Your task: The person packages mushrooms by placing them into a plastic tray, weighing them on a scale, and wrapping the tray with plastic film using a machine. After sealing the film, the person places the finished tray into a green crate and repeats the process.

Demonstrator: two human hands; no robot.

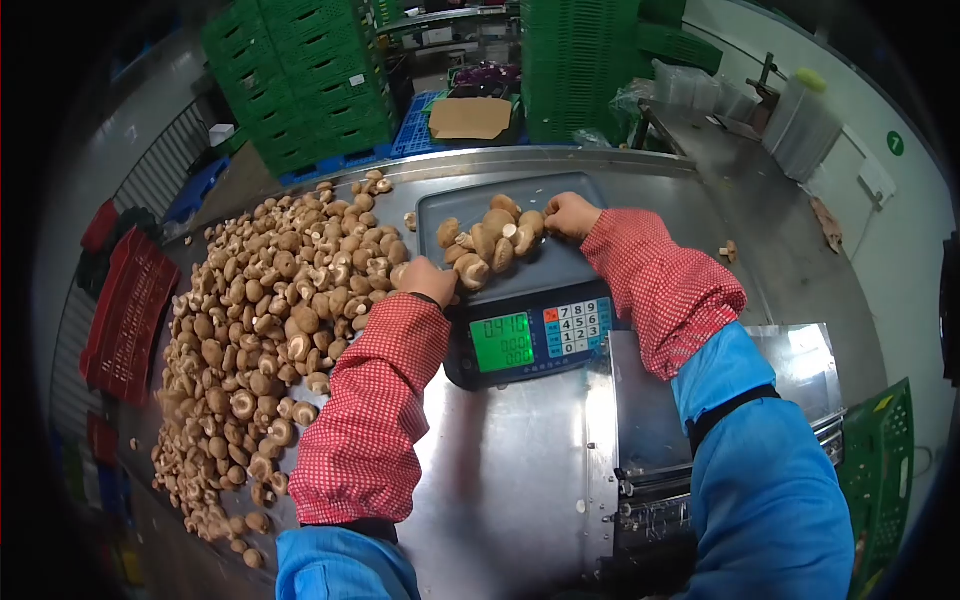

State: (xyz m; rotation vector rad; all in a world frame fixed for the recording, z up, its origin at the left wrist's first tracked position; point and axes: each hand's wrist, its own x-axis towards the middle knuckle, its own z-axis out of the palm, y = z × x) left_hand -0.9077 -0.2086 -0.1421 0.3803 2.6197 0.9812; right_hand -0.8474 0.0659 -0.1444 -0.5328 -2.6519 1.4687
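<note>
Inspecting the scale [540, 338], found a small group of mushrooms [484, 243] lying on its grey tray [558, 268], between the left hand [427, 280] at the near left corner and the right hand [572, 216] beside the right end. Noted both hands apart, fingers curled, but could not determine any firm grip. Recorded a large mushroom heap [270, 310] on the metal table [510, 450], left of the scale.

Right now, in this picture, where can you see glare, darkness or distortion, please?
Head view: glare whitens the plate right of the scale; head view: a dark streak, perhaps shadow or reflection, crosses the table below the scale; head view: the corners are black, and the right-hand wall looks bent.
</note>
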